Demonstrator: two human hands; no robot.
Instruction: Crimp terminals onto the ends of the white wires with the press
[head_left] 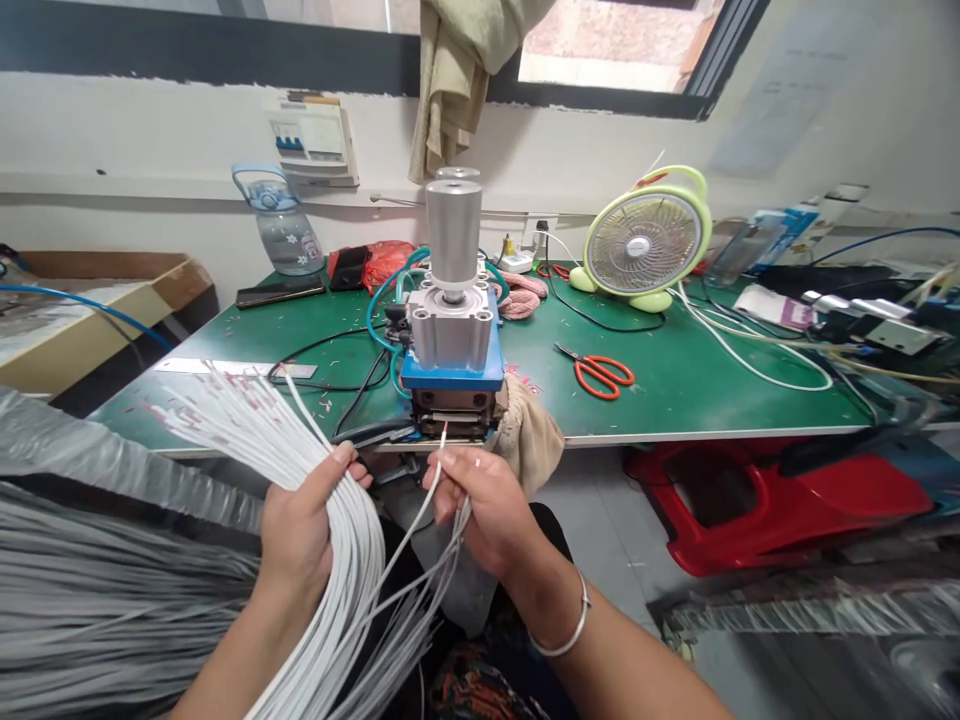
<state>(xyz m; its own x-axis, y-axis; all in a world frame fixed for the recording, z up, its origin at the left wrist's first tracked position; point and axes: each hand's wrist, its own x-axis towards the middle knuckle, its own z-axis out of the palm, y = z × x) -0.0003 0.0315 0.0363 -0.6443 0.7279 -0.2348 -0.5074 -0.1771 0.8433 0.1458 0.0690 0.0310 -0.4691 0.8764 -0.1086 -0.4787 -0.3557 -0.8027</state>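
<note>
My left hand (304,525) is wrapped round a thick bundle of white cables (356,545), whose reddish-tipped ends fan out to the upper left. Between the thumb and fingers of my right hand (484,500) is a single white cable (427,500), its thin reddish end pointing up at the front opening of a press machine (454,340). Several more white cables hang from the same hand, held against the palm. The press has a silver cylinder on top and a blue plate below. Whether the cable tip touches the machine I cannot tell.
Orange-handled scissors (600,375) and a green fan (645,240) stand on the green table (532,370). A ruler (236,368), a phone (280,291) and a water bottle (285,225) are at the left. A red stool (810,500) is below right; grey cables (112,610) lie lower left.
</note>
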